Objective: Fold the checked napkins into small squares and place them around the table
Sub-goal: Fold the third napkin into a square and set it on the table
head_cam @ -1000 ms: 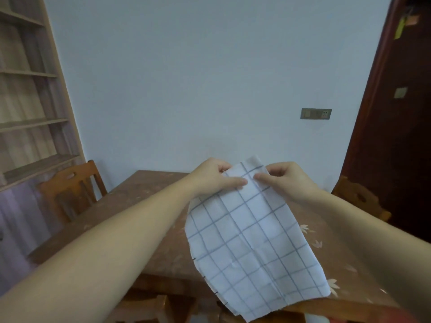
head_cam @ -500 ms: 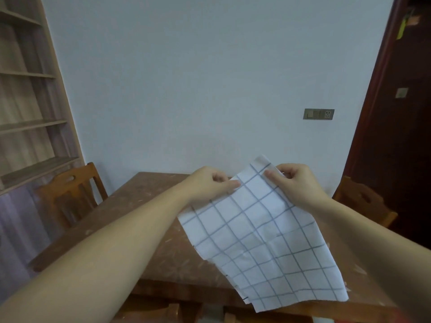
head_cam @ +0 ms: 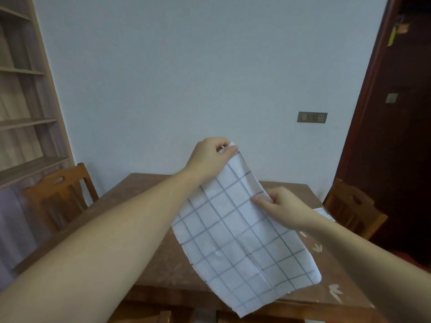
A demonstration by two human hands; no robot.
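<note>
Napkin: your checked napkin point(head_cam: 242, 231) hangs in the air above the wooden table point(head_cam: 144, 248)
Grip: your left hand point(head_cam: 210, 159) pinches its top corner at 12 o'clock; your right hand point(head_cam: 279, 206) pinches the edge at 3 o'clock
Risk: uneven tension likely skews the fold
Around: another napkin point(head_cam: 325, 213) lies near the chair point(head_cam: 352, 206) at 3 o'clock; nothing blocks you

There were two hands, a left hand point(head_cam: 210, 159) and a right hand point(head_cam: 282, 206). One checked napkin point(head_cam: 240, 241) hung between them, and the corner of a second napkin point(head_cam: 324, 212) showed. One table point(head_cam: 144, 264) stood there, with two chairs, one chair point(head_cam: 58, 194) left, another chair point(head_cam: 352, 206) right.
</note>
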